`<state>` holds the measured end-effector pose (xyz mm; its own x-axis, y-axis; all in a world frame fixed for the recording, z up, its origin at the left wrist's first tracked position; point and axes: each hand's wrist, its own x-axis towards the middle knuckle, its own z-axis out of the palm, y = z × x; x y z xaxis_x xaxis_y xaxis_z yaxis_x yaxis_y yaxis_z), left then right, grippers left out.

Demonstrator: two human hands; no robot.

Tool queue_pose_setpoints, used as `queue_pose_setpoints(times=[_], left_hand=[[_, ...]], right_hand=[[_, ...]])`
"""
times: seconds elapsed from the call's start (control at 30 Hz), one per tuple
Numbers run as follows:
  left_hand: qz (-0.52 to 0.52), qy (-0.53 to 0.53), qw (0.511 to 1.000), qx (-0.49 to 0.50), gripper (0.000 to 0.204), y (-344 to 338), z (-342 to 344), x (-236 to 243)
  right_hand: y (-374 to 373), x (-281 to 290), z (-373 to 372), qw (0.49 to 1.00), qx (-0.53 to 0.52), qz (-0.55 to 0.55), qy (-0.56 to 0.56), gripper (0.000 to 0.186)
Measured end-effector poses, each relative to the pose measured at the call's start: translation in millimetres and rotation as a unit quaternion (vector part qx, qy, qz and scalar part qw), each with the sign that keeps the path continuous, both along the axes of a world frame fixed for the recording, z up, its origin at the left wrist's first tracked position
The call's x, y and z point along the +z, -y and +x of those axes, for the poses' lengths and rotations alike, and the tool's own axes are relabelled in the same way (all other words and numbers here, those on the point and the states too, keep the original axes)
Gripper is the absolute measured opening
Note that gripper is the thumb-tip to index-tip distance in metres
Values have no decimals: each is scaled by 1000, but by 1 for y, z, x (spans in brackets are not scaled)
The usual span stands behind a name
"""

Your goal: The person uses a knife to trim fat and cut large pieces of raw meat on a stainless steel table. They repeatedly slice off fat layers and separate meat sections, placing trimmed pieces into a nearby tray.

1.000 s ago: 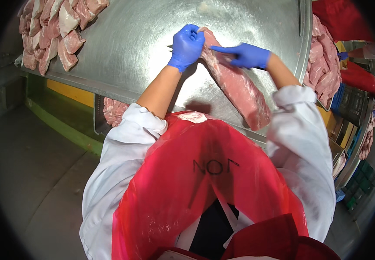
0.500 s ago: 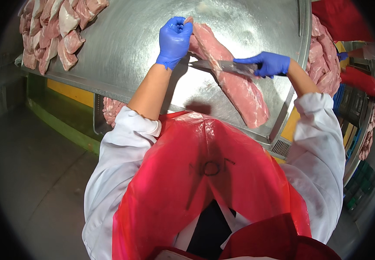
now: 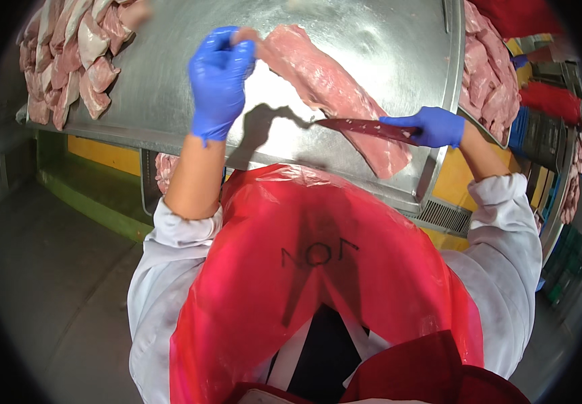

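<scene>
A long, pale pink slab of meat [image 3: 331,81] lies slantwise on the metal table. My left hand [image 3: 218,84], in a blue glove, pinches a thin strip of meat [image 3: 249,36] just left of the slab's far end. Whether that strip still joins the slab, I cannot tell. In my right hand [image 3: 438,128], also blue-gloved, is a knife [image 3: 365,127]. Its blade points left across the slab's near part, with the tip past the slab's edge. My left hand's shadow falls on the metal beside the tip.
A heap of meat pieces [image 3: 69,57] covers the table's far left. Beyond the raised right rim [image 3: 454,74] lies more meat [image 3: 489,71], near a co-worker's red sleeve [image 3: 552,106]. Below the table's left edge sits a tray of meat [image 3: 164,172].
My left hand has moved left with the strip, away from the slab. The knife has shifted right and nearer to me, and its blade face now looks dark red.
</scene>
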<state>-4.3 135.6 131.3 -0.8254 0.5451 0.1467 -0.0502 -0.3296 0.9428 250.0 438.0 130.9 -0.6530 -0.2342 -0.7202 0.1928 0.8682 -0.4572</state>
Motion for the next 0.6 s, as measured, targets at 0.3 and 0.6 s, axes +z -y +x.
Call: queue_pose_setpoints(times=[0.3, 0.6], left_hand=[[-107, -139, 971, 164, 6, 214, -5, 65], [-831, -146, 532, 68, 45, 446, -23, -89]], right_hand=[[18, -36, 121, 884, -428, -166, -89, 78], [90, -100, 197, 634, -715, -211, -207, 78]])
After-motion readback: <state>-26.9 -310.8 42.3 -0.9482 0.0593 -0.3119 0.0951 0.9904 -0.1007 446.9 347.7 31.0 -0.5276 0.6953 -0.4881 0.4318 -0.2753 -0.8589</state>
